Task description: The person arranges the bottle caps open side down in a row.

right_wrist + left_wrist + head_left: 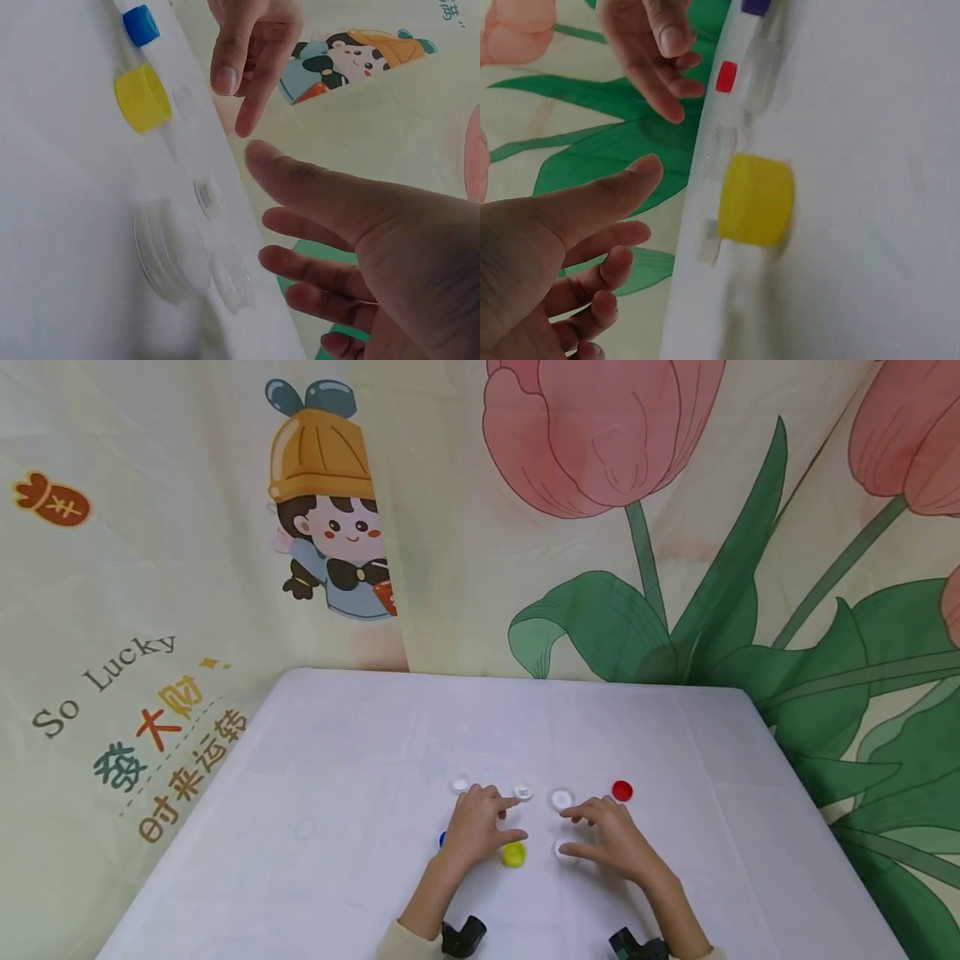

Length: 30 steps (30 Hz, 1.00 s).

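My left hand (477,824) hovers over the white table, thumb and forefinger apart, and holds nothing. Nearest to its thumb is a yellow cap (513,854). A blue cap (442,838) is partly hidden behind that hand. Beyond its fingers lie a clear disc-like lid (459,784) and a small white cap (522,792). My right hand (611,837) is likewise spread and empty. A round white, clear-sided lid or pot (172,251) is partly covered by its thumb in the head view. Near its forefinger sits another pale round lid (561,799); a red cap (622,790) lies beyond.
The white-covered table (337,760) ends at a far edge against a printed cloth (450,568) with tulips and a cartoon figure. A dark blue thing (756,6) is cut off at the top of the left wrist view. Black wrist devices (465,937) show on both forearms.
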Each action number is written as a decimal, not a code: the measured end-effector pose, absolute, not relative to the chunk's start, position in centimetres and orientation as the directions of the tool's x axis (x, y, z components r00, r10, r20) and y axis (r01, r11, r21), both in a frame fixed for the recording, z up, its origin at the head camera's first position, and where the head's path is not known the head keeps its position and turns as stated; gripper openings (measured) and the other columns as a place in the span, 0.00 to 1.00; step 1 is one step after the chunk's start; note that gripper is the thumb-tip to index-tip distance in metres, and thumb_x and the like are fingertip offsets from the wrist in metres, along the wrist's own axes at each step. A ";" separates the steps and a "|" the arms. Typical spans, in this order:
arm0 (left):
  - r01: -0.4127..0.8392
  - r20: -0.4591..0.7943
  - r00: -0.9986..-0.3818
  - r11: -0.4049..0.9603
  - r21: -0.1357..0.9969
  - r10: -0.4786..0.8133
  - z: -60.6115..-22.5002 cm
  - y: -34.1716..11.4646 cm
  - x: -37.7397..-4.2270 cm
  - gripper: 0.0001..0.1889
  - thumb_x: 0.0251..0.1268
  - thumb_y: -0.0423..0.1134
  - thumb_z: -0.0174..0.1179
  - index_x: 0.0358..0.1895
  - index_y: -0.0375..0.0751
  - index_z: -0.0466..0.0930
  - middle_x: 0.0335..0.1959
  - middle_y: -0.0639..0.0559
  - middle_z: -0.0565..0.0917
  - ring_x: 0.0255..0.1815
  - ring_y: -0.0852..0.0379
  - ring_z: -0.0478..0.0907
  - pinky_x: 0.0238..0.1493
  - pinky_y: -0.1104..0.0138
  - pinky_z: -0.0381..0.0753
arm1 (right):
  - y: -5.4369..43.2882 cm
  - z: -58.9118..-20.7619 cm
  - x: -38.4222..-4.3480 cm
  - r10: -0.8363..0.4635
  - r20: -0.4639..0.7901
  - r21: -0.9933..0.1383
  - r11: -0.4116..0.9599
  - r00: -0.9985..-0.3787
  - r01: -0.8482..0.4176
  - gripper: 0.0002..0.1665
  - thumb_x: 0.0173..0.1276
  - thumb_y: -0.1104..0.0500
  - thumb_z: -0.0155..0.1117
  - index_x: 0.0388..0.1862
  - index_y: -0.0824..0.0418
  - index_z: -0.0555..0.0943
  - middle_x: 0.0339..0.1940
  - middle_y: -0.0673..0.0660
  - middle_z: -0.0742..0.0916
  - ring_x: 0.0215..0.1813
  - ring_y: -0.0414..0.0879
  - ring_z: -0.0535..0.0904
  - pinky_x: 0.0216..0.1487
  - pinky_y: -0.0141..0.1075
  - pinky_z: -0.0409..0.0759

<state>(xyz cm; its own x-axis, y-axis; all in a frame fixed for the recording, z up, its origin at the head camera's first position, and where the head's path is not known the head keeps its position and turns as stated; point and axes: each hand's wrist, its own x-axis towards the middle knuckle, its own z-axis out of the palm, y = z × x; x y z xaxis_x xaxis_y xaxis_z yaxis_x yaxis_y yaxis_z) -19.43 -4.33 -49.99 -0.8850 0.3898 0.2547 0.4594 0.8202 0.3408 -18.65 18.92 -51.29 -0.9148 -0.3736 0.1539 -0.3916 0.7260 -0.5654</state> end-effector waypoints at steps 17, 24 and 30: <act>0.488 0.100 -0.870 0.814 0.315 0.483 -51.0 -6.4 -18.9 0.24 0.33 0.55 0.74 0.39 0.49 0.87 0.25 0.59 0.71 0.27 0.61 0.61 0.30 0.68 0.60 | 14.5 -52.8 -19.2 -0.508 0.138 -0.431 0.742 -0.850 -0.514 0.24 0.43 0.41 0.75 0.38 0.51 0.86 0.36 0.45 0.83 0.43 0.43 0.72 0.43 0.41 0.63; 0.502 0.113 -0.862 0.804 0.319 0.493 -51.7 -6.0 -18.9 0.19 0.33 0.51 0.75 0.34 0.49 0.88 0.23 0.59 0.72 0.27 0.62 0.62 0.29 0.68 0.60 | 13.7 -53.0 -19.2 -0.521 0.121 -0.444 0.733 -0.845 -0.515 0.22 0.44 0.41 0.75 0.35 0.52 0.86 0.34 0.44 0.81 0.40 0.40 0.70 0.44 0.42 0.64; 0.514 0.138 -0.855 0.785 0.345 0.499 -51.6 -6.0 -18.9 0.17 0.35 0.51 0.75 0.33 0.49 0.87 0.23 0.59 0.72 0.26 0.63 0.61 0.28 0.69 0.59 | 13.6 -53.0 -19.1 -0.530 0.166 -0.438 0.716 -0.832 -0.544 0.20 0.44 0.43 0.75 0.34 0.52 0.86 0.33 0.43 0.81 0.38 0.38 0.68 0.42 0.38 0.63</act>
<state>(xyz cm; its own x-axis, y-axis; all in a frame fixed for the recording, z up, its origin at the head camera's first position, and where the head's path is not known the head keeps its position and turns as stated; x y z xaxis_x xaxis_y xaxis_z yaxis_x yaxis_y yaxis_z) -18.94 -6.02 -51.59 -0.8553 0.4993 0.1384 0.5142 0.7851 0.3454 -19.11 13.58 -53.00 -0.8318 -0.5297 0.1660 -0.5435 0.7163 -0.4376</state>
